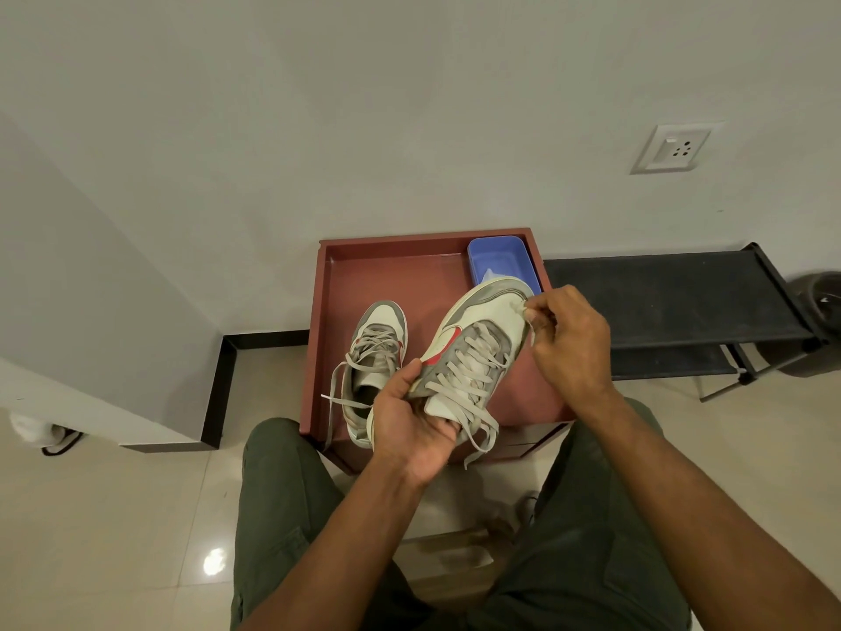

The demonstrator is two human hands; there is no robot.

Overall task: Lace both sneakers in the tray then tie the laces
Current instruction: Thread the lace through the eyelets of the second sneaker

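Centrally, the left hand (412, 430) grips the heel of a laced sneaker (473, 352), lifted and tilted over the red tray (325, 311). At its toe, right of centre, the right hand (569, 334) pinches something small and pale I cannot identify. A second sneaker (375, 352) lies in the tray's left half, laces (339, 393) loose. A blue container (498, 261) sits in the tray's upper right corner.
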